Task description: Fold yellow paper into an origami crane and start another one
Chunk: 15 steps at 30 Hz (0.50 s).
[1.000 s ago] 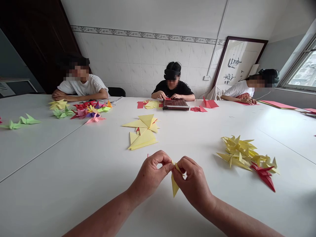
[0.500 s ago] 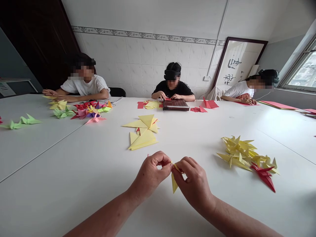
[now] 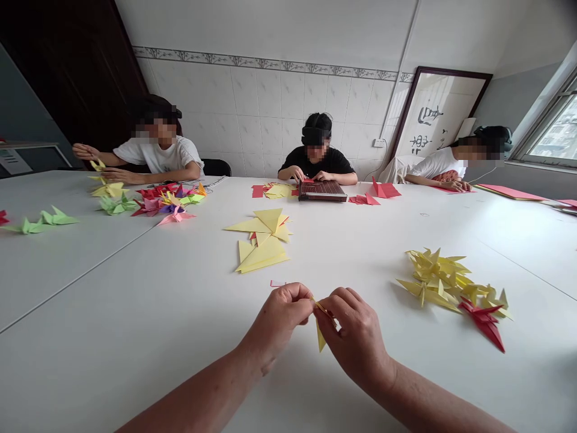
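Between my two hands is a small yellow folded-paper crane [image 3: 321, 338], partly hidden by my fingers, with one pointed end hanging down. My left hand [image 3: 285, 316] pinches its upper tip between thumb and forefinger. My right hand [image 3: 354, 325] is closed around the body of the same piece. Beyond my left hand lies a small red-edged slip [image 3: 277, 283]. Further off rests a stack of yellow folded paper pieces [image 3: 262, 255] with bits of red showing. To the right of my hands sits a pile of yellow paper cranes [image 3: 435, 273], a red crane [image 3: 483, 322] at its near side.
Across the white table [image 3: 180, 337] three people work with paper. A brown slatted box [image 3: 321, 191] stands before the middle one, red and yellow paper around it. Multicoloured cranes [image 3: 166, 201] lie at the far left, green ones [image 3: 42, 222] nearer. Red sheets [image 3: 511, 192] lie far right.
My left hand has dipped and turned slightly at the paper, uncovering more of the red-edged slip. My right hand stays nearly still. The person at left has raised one hand from a yellow piece.
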Motion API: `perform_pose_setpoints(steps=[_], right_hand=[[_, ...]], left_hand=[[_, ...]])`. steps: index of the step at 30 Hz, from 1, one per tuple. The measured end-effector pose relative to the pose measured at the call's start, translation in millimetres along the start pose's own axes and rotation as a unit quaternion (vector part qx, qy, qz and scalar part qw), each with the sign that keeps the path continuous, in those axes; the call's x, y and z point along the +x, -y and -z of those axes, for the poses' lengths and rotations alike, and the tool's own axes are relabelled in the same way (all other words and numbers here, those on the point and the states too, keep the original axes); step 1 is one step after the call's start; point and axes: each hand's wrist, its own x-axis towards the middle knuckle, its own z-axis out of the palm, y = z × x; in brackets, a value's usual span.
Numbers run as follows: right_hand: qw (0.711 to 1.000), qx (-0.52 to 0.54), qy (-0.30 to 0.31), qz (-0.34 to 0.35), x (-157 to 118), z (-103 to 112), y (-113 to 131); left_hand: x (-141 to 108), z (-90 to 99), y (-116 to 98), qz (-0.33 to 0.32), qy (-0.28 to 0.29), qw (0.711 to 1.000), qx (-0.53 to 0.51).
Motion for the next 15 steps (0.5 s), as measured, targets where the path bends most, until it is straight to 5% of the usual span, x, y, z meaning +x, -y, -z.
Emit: perform_pose_setpoints(steps=[9,15], right_hand=[[1.0,-0.015,-0.006,0.01,1.4,-0.2,0.1],[1.0,-0.009,-0.002,-0.004,1.4,1.0,0.2]], left_hand=[[-4.0,-4.2,2.3,0.049,0.016,0.993,-0.108],[-3.3,-4.4,2.1,0.036,-0.003,0.995,-0.092]])
